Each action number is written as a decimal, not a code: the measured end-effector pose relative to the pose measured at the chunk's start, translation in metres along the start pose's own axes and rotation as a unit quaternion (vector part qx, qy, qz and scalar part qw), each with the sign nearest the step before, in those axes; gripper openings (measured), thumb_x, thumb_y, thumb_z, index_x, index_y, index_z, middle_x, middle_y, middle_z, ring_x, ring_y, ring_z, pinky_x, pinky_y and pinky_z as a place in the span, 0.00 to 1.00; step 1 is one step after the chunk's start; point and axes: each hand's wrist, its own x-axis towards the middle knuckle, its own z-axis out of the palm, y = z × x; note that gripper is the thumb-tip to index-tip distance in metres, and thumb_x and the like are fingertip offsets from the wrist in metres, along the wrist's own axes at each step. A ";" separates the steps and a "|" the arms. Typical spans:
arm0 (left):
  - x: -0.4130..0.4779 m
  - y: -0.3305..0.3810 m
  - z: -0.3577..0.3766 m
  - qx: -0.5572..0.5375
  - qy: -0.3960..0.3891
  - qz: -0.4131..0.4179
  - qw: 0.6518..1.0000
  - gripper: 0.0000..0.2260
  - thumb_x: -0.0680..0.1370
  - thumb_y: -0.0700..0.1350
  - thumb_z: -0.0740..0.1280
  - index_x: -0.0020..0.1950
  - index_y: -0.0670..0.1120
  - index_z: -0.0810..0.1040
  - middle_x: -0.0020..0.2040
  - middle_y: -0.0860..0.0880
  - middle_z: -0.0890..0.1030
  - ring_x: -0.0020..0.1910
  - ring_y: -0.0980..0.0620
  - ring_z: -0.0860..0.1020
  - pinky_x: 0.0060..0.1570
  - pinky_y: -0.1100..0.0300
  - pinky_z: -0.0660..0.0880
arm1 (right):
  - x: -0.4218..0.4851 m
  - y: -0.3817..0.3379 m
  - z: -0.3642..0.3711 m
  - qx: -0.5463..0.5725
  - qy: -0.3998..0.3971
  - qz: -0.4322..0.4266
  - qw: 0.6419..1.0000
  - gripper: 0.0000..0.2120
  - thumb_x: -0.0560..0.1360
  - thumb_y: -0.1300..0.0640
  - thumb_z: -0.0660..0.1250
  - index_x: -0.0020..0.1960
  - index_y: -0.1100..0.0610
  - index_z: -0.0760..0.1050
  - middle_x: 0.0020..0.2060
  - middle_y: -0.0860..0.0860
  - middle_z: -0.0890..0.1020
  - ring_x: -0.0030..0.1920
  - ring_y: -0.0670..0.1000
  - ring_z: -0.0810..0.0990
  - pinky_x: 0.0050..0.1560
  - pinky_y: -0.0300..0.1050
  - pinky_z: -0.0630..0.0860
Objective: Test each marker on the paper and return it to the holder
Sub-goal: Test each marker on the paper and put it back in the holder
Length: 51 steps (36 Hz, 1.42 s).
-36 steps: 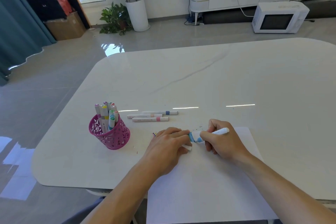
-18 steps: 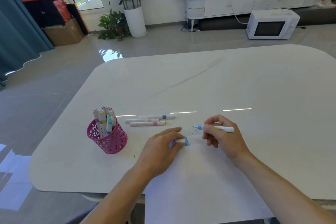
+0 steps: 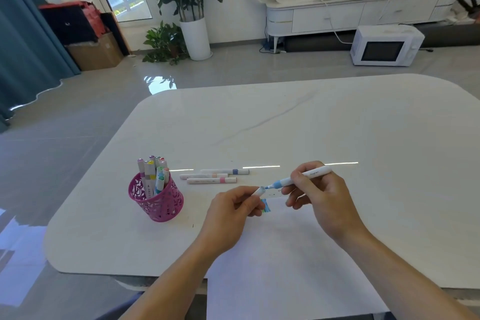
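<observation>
**White-barrelled blue marker uncapped, cap held at its tip**

- Right hand point(image 3: 322, 202) held the marker point(image 3: 302, 177). Thumb and forefinger pinched the barrel near mid-length, and the other fingers were curled underneath.
- The barrel was close to level, with the blue tip pointing left. It was raised above the far edge of the paper point(image 3: 285, 254).
- Left hand point(image 3: 228, 213) pinched the white cap point(image 3: 258, 192) between thumb and forefinger, with the remaining fingers curled into the palm.
- The cap's open end faced the tip and sat just beside it. Couldn't tell whether they were touching or slightly apart.
- The paper was a white sheet lying flat on the near part of the table point(image 3: 311, 125). Its near end hung over the table edge.
- A blue-green swatch point(image 3: 265, 207) sat near the sheet's far left corner, just right of the left fingertips.
- The holder point(image 3: 155, 200) was a pink openwork cup, standing upright on the table to the left of both hands and apart from the paper.
- A bunch of markers point(image 3: 153, 174) stood in the holder with caps up, some leaning. The count wasn't clear.
- Three loose markers point(image 3: 215, 176) lay flat on the table, right of the holder and beyond the left hand. They were side by side, running left to right, and apart from both hands.
- On the floor beyond the table, a white microwave point(image 3: 384, 45) sat far right and a potted plant point(image 3: 194, 34) far centre.
</observation>
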 end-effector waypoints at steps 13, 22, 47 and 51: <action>-0.002 0.007 0.003 0.107 0.020 0.060 0.992 0.07 0.80 0.48 0.66 0.56 0.58 0.81 0.41 0.58 0.83 0.43 0.59 0.81 0.45 0.66 0.78 | 0.001 0.003 0.003 -0.029 -0.029 -0.001 0.999 0.06 0.82 0.61 0.67 0.49 0.64 0.77 0.38 0.59 0.86 0.35 0.59 0.83 0.36 0.48 0.79; -0.005 0.013 0.005 0.071 0.000 0.052 0.996 0.08 0.82 0.44 0.64 0.53 0.50 0.83 0.40 0.56 0.84 0.40 0.58 0.82 0.43 0.69 0.75 | 0.001 0.006 0.004 -0.004 -0.037 0.000 0.999 0.07 0.82 0.62 0.68 0.50 0.67 0.77 0.38 0.60 0.86 0.35 0.58 0.84 0.38 0.46 0.80; -0.006 0.023 -0.011 0.003 0.044 0.029 0.999 0.06 0.79 0.42 0.69 0.52 0.50 0.84 0.42 0.49 0.85 0.43 0.51 0.84 0.46 0.64 0.79 | 0.001 0.007 0.006 0.036 -0.067 0.072 0.995 0.05 0.78 0.61 0.73 0.52 0.62 0.82 0.42 0.60 0.87 0.40 0.56 0.86 0.44 0.47 0.83; -0.009 0.026 -0.018 -0.137 0.085 -0.010 0.987 0.06 0.78 0.40 0.71 0.53 0.47 0.85 0.45 0.43 0.85 0.45 0.49 0.84 0.51 0.59 0.80 | 0.001 0.011 0.010 0.019 -0.005 0.080 0.997 0.10 0.78 0.56 0.73 0.55 0.59 0.79 0.40 0.57 0.87 0.37 0.54 0.85 0.42 0.46 0.83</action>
